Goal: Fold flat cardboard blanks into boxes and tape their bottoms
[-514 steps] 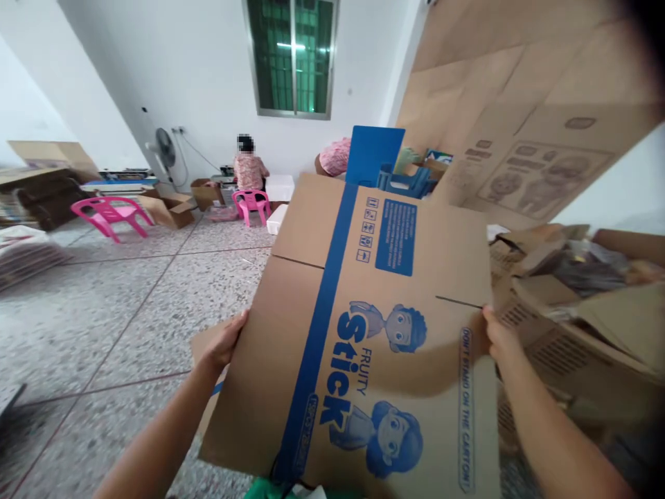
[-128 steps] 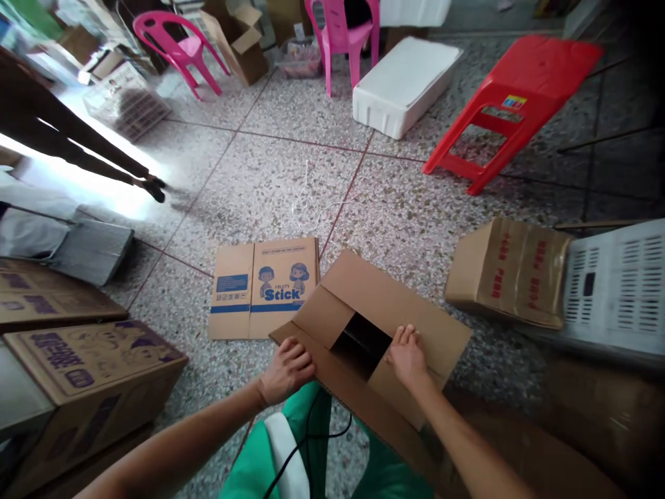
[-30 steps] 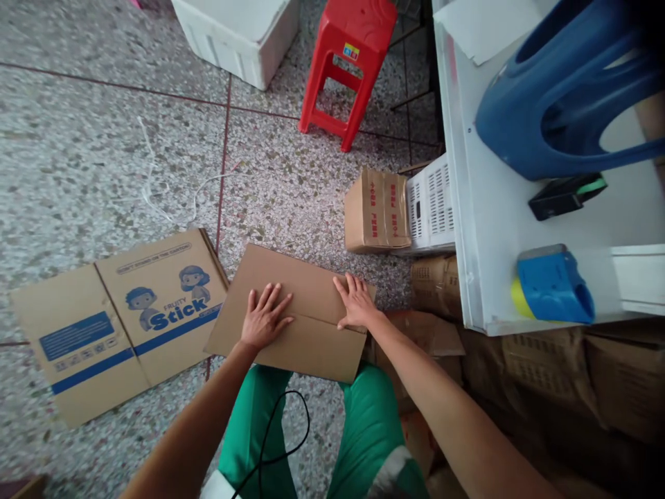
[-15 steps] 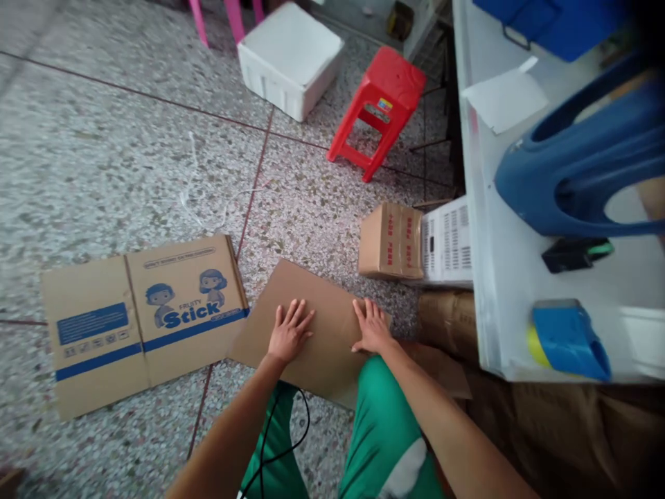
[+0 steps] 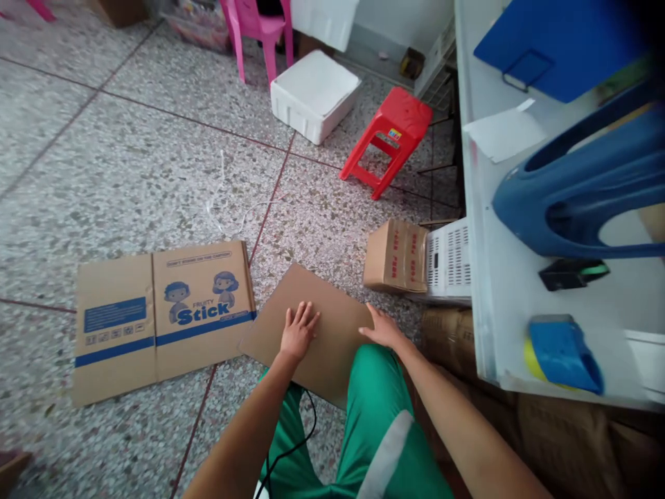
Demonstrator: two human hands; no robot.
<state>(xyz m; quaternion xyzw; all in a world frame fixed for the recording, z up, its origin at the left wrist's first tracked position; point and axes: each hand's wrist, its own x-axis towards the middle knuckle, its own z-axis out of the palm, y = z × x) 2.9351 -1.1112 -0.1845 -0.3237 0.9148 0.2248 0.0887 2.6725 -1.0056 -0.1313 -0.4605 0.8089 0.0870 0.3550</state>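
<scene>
A plain brown cardboard piece (image 5: 332,346), probably a flattened box, lies in front of my green-trousered knees. My left hand (image 5: 300,333) rests palm down on its upper face with the fingers spread. At the board's right edge is my right hand (image 5: 383,328), thumb and forefinger apart and the other fingers partly hidden. My right knee covers the near right part of the board. On the floor to the left lies a flattened printed carton (image 5: 202,333) marked "Fruity Stick", its right end close to the board's left corner.
Beyond the board stand a taped carton (image 5: 392,256), a white plastic basket (image 5: 449,260), a red stool (image 5: 387,142) and a white foam box (image 5: 316,93). A table (image 5: 499,277) borders the right side. Black cable (image 5: 291,450) hangs between my legs; white string (image 5: 223,201) lies on the floor.
My view has tilted up and shifted slightly left. My right hand has gone from lying spread on the board to its right edge. My left hand stays flat on the board.
</scene>
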